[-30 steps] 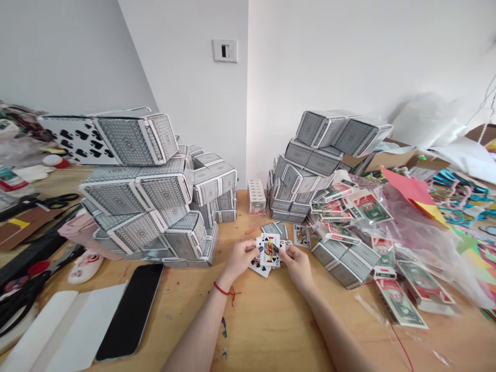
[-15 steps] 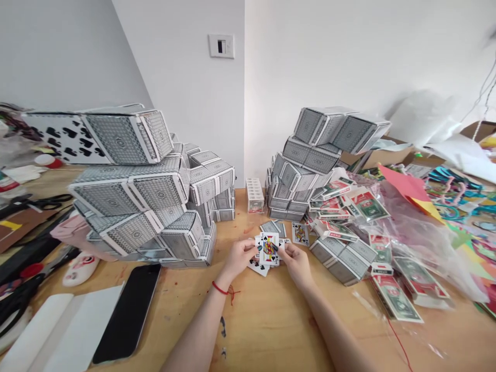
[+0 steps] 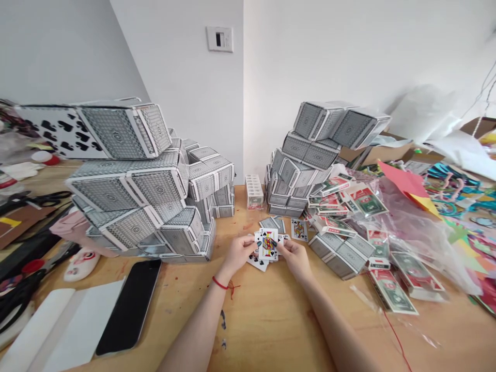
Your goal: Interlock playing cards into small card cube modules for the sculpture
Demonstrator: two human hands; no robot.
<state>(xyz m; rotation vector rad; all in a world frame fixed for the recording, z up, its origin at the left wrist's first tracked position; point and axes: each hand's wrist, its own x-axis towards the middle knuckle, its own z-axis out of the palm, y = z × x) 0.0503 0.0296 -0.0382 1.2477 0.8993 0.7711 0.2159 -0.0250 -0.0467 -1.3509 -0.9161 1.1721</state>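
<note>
Between my two hands is a jack playing card (image 3: 267,244), face up and upright. My left hand (image 3: 239,254) pinches its left edge between thumb and fingers. At the opposite edge, my right hand (image 3: 293,254) is pinched closed as well. Loose spade cards (image 3: 257,263) lie under and behind the held card, partly covered by it. Just beyond them rest some face-down grey cards (image 3: 272,222), and a queen card (image 3: 299,229) lies face up to their right. A red string bracelet (image 3: 219,282) circles my left wrist.
Tall stacks of card-built blocks stand left (image 3: 155,188) and right (image 3: 310,150). Red-and-green card boxes (image 3: 368,200) and plastic wrap (image 3: 445,253) crowd the right. A phone (image 3: 129,307), white paper (image 3: 83,325) and scissors (image 3: 19,305) lie left. Small boxes (image 3: 254,192) stand by the wall.
The view has tilted slightly, so everything sits a little higher in the picture. Both hands keep nearly the same hold on the jack card.
</note>
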